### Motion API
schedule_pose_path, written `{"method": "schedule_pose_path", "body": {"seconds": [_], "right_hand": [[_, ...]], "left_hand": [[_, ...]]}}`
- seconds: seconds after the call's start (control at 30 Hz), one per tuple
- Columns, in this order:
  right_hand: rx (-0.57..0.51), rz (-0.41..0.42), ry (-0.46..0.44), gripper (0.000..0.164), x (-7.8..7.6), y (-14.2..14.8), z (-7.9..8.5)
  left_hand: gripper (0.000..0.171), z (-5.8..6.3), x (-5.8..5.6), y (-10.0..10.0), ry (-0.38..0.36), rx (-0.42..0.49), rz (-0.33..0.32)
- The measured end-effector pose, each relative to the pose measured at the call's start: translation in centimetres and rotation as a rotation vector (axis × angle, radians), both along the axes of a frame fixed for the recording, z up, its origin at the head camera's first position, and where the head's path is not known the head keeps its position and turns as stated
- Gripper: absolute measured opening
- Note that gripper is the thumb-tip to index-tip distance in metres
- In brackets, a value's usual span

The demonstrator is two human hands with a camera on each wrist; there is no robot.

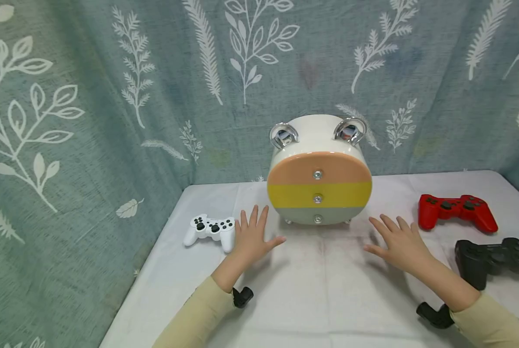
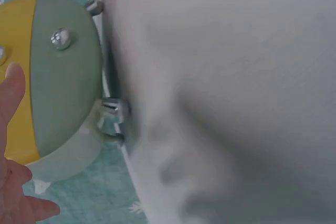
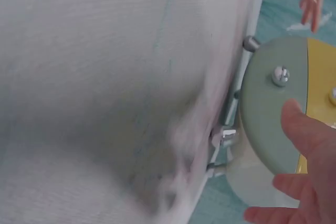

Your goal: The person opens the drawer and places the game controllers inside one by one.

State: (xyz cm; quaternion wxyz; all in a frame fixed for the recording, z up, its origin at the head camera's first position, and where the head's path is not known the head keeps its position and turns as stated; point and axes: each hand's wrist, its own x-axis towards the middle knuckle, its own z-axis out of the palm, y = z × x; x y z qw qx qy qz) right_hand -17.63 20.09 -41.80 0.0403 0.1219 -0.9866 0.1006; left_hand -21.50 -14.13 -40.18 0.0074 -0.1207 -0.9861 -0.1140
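A round white drawer box (image 1: 324, 135) stands at the table's back, its front banded in orange, yellow and grey-green with a small clear knob (image 1: 318, 198) on each band. Two chrome rings (image 1: 284, 136) sit on its top, and short metal feet (image 2: 114, 107) hold it up. My left hand (image 1: 252, 237), fingers spread and holding nothing, hovers in front of the box's left side, near a white game controller (image 1: 211, 229). To the right of the box, my right hand (image 1: 399, 244) is likewise spread and holds nothing. In both wrist views a thumb overlaps the banded front.
A red game controller (image 1: 457, 212) lies at the right of the white-covered table (image 1: 320, 299). Closer in, by my right forearm, is a black game controller (image 1: 498, 261). A patterned green-blue curtain (image 1: 164, 87) hangs behind and along the left side.
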Motion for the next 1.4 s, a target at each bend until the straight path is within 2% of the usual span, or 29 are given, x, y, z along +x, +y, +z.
{"method": "schedule_pose_path", "body": {"seconds": [0.37,0.47,0.6,0.67,0.73,0.83,1.03,1.27,1.4], "right_hand": [[-0.075,0.082,0.103,0.066,-0.1,-1.6,1.0],[-0.102,0.122,0.143,0.059,-0.1,-2.0,1.0],[-0.158,0.161,0.179,0.053,-0.5,-2.4,0.9],[-0.173,0.178,0.194,0.051,-0.7,-2.6,0.8],[-0.186,0.196,0.195,0.050,-1.0,-2.9,0.7],[-0.197,0.225,0.207,0.049,-1.4,-3.2,0.6],[-0.222,0.270,0.236,0.047,-2.0,-3.8,0.1],[-0.275,0.309,0.239,0.044,-3.2,-4.6,-0.5],[-0.332,0.337,0.229,0.042,-3.8,-5.2,-0.5]], "left_hand": [[0.093,5.5,-1.7,0.2,0.063,-0.011,-0.032],[0.090,7.1,-2.1,0.3,0.125,0.020,-0.078],[0.084,9.2,-2.7,0.6,0.233,0.110,-0.165],[0.083,10.3,-3.1,0.9,0.250,0.158,-0.191],[0.083,11.3,-3.5,1.1,0.232,0.203,-0.192],[0.086,12.5,-4.1,1.6,0.157,0.268,-0.168],[0.091,14.5,-5.7,2.5,0.064,0.352,-0.132],[0.078,16.0,-7.5,3.5,0.092,0.465,-0.165],[0.076,16.5,-8.5,4.2,0.092,0.492,-0.171]]}}
